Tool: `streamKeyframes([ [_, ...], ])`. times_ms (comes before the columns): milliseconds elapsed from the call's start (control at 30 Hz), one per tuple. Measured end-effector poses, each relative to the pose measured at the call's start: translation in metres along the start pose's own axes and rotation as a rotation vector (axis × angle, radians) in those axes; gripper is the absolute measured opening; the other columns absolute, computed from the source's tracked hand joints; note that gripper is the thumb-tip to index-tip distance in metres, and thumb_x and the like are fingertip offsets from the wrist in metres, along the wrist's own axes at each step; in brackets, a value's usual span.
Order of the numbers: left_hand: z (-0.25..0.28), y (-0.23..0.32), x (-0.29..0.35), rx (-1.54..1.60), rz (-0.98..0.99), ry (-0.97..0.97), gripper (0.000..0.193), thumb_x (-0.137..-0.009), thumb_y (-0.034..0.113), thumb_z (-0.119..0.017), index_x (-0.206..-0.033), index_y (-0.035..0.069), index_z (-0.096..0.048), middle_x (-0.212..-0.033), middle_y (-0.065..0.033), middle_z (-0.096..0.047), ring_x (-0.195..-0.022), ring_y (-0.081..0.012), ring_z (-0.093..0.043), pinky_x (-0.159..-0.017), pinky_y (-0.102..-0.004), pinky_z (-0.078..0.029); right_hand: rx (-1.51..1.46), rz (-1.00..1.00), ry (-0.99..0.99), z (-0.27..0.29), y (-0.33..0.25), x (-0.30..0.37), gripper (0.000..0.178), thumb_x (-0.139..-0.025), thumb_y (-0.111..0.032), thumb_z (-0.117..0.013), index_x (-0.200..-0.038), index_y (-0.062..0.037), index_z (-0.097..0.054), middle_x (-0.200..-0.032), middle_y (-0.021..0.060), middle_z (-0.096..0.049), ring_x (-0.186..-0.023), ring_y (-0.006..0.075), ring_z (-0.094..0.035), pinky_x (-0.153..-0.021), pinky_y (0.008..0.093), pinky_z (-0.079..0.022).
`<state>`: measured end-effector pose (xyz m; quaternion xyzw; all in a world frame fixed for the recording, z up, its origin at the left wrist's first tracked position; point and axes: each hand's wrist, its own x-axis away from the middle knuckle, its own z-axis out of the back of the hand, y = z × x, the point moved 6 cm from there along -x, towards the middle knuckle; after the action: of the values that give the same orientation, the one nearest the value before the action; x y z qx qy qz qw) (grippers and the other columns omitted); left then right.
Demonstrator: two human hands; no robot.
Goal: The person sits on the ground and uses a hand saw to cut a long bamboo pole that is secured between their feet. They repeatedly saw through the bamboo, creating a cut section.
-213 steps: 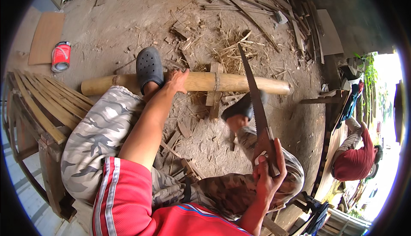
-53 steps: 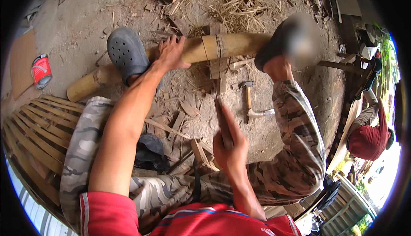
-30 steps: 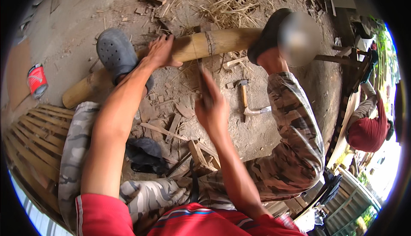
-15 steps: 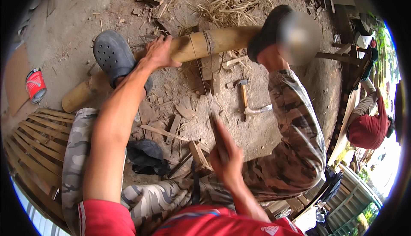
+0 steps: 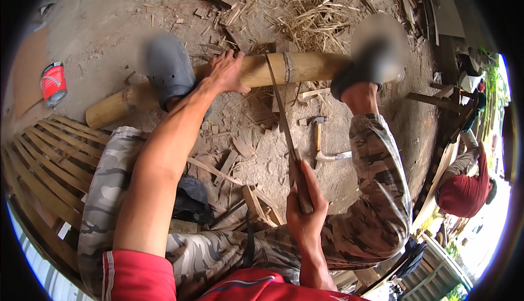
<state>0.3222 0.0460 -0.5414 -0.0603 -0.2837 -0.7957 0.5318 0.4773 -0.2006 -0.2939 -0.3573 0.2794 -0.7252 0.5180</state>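
A thick yellow-brown bamboo pole (image 5: 319, 66) lies across the floor in front of me, running left to right. My left hand (image 5: 225, 74) grips it from above, fingers over the far side and thumb toward me. In my right hand (image 5: 307, 216) is the handle of a handsaw (image 5: 284, 116). Its narrow blade slants away from me, and its far end lies across the pole, just left of a node ring and right of my left hand. Both of my feet, in dark clogs (image 5: 170, 71), rest on the pole, one toward each end.
A hammer (image 5: 318, 137) and a curved-bladed tool (image 5: 334, 157) lie on the littered floor. Straw (image 5: 322, 19) is heaped beyond the pole. A red can (image 5: 53, 84) stands at left near a slatted bamboo seat (image 5: 52, 164). Another person (image 5: 464, 194) is at far right.
My view has shifted, so the scene sits differently. The saw has moved along its stroke across the pole, and its blade is now sharper. My left hand keeps its place on the pole.
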Motion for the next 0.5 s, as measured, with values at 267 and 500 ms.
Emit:
streamKeyframes([
  [267, 0.006, 0.012, -0.008, 0.076, -0.082, -0.086, 0.117, -0.051, 0.049, -0.09, -0.141, -0.004, -0.039, -0.138, -0.035, -0.045, -0.129, -0.0473, -0.048, -0.107, -0.0602, -0.038, -0.161, -0.052, 0.07, -0.066, 0.033, -0.127, 0.061, -0.08, 0.007, -0.05, -0.14, -0.0031, -0.054, -0.135, 0.02, -0.062, -0.119, 0.0287, -0.065, -0.1, 0.0342, -0.05],
  [500, 0.003, -0.001, 0.001, -0.01, -0.003, -0.057, 0.123, -0.052, 0.053, -0.089, -0.147, -0.003, -0.033, -0.15, -0.0369, -0.034, -0.139, -0.0476, -0.038, -0.112, -0.0642, -0.03, 0.072, 0.088, -0.008, -0.034, 0.031, -0.035, 0.064, -0.078, 0.012, -0.047, -0.141, 0.0007, -0.052, -0.134, 0.021, -0.062, -0.128, 0.0251, -0.059, -0.107, 0.0344, -0.045],
])
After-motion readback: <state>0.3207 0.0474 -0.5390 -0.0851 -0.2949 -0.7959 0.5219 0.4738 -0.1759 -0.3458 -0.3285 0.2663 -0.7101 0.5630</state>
